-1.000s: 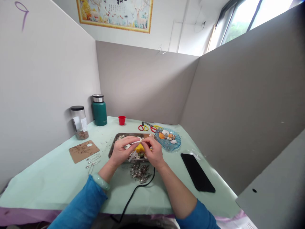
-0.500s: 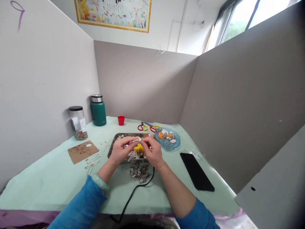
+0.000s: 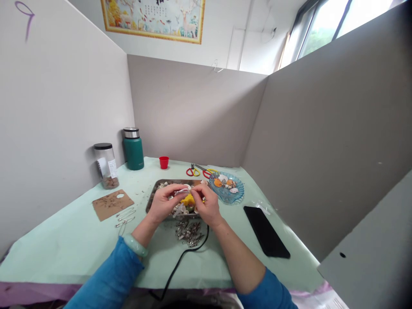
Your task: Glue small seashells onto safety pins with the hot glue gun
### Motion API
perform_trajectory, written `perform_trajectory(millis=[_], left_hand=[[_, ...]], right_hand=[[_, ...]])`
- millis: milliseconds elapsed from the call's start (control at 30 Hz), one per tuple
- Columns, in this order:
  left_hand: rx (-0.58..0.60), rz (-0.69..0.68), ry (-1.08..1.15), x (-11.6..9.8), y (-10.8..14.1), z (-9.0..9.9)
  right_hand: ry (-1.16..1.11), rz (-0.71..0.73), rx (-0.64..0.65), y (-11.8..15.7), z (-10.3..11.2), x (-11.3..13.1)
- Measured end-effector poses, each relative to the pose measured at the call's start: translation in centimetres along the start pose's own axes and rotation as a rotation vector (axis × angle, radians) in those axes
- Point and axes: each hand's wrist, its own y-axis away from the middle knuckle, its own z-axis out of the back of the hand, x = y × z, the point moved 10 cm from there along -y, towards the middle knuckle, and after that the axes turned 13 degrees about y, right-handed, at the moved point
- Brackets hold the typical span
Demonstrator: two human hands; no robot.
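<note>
Above the metal tray (image 3: 149, 199), my left hand (image 3: 162, 204) pinches a small, flat white piece (image 3: 183, 190) between thumb and fingers. It looks like a shell, though its detail is too small to be sure. My right hand (image 3: 207, 205) is closed, its thumb and fingertips pinched at the right end of the same piece. Under the hands, the tray holds shells and a yellow item (image 3: 188, 200), partly hidden by my fingers. Just in front of the tray lies a pile of small metal clasps or pins (image 3: 189, 234).
A blue glass plate (image 3: 238, 195) of shells stands right, with scissors (image 3: 206, 172) behind. A black phone-like slab (image 3: 266, 231) lies right; a black cord (image 3: 180, 259) crosses the front. Left are safety pins (image 3: 125, 217), a brown card (image 3: 109, 206), a jar (image 3: 106, 167), a green flask (image 3: 133, 152), and a red cup (image 3: 164, 162).
Almost nothing differs. The white piece is tilted slightly between my fingertips, while both hands stay in the same place over the tray.
</note>
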Motion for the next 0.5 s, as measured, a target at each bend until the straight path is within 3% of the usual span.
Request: perform_trajectory(millis=[267,500], left_hand=[[-0.003,-0.014,-0.033,-0.2,0.1,0.2],[0.040,-0.222,-0.083,-2.4,0.1,-0.2]], right_hand=[[0.014,0.017,0.016,0.0,-0.1,0.4],[0.034,0.051,0.018,0.0,0.0,0.9]])
